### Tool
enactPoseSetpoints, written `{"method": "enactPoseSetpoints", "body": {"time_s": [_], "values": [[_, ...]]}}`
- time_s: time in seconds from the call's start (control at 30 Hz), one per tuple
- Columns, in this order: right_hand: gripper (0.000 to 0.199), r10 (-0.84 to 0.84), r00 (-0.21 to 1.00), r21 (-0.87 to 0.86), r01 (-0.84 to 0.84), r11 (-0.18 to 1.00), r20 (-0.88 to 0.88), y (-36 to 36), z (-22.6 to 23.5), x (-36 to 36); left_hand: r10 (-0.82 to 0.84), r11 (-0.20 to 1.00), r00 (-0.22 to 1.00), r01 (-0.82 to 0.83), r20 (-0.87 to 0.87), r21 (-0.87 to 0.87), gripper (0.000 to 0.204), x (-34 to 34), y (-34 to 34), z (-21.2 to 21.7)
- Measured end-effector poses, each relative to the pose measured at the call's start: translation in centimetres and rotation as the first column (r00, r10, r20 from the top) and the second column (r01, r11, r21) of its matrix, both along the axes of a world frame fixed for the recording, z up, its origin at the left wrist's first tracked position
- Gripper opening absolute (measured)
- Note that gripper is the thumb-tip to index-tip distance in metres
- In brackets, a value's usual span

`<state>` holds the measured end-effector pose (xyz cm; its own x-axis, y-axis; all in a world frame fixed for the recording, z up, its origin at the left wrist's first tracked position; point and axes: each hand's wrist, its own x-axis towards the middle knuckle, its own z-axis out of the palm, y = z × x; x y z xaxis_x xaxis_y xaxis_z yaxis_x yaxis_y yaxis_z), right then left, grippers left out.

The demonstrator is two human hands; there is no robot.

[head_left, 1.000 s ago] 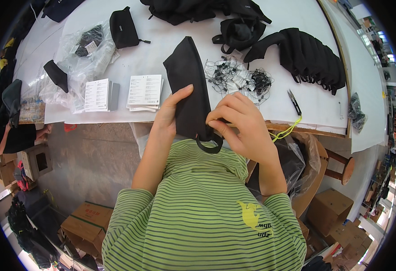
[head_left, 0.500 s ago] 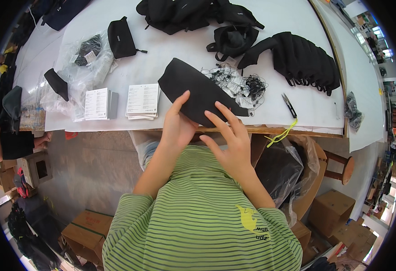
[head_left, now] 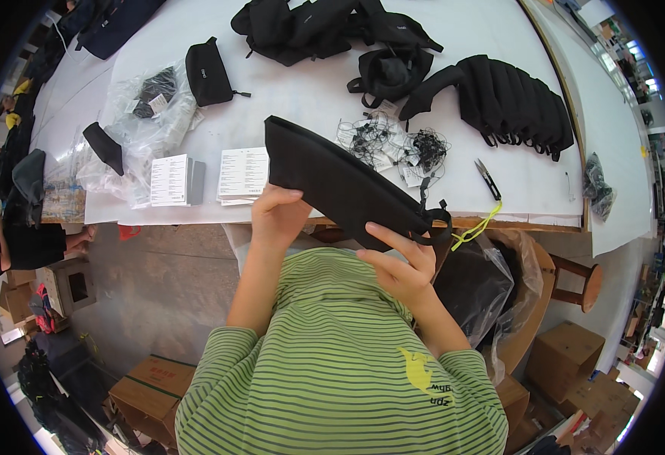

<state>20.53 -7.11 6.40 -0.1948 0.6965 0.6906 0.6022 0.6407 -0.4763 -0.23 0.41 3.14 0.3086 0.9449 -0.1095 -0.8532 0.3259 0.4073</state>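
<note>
Both hands grip the long black pouch [head_left: 340, 186] just above the counter [head_left: 310, 98] edge, left hand [head_left: 278, 216] pinching its upper-left end, right hand [head_left: 401, 262] closed under its lower-right strap end, axis running diagonally.

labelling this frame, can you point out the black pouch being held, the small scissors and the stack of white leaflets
black pouch [head_left: 332, 182], head view, middle of its flat fabric side
small scissors [head_left: 488, 177], head view, at the pivot of the black handles
stack of white leaflets [head_left: 243, 173], head view, centre of the top sheet
</note>
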Motion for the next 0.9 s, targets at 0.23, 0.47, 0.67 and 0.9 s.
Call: {"method": "enactPoseSetpoints", "body": {"time_s": [0.23, 0.47, 0.67, 0.9], "values": [[0.035, -0.187, 0.727, -0.478, -0.215, 0.852, -0.660, 1.7, -0.8, 0.8, 0.293, 0.892, 0.688, 0.053, -0.664, 0.449, 0.063, -0.8, 0.9, 1.3], [0.034, -0.436, 0.563, -0.665, -0.299, 0.685, -0.702, 3.1, -1.3, 2.6, 0.174, 0.970, 0.549, 0.049, -0.818, 0.239, 0.025, 1.5, 1.5, 1.1], [0.031, -0.484, 0.561, -0.708, -0.291, 0.644, -0.671, 4.4, -2.3, 6.6, 0.082, 0.993, 0.615, 0.019, -0.785, 0.118, 0.020, 4.5, 2.7, 0.7], [0.024, -0.608, 0.400, -0.637, 0.073, 0.767, -0.686, 7.5, 0.3, 22.1, -0.065, 0.988, 0.508, 0.152, -0.859, 0.016, 0.018, 5.7, 3.6, -2.1]]}}
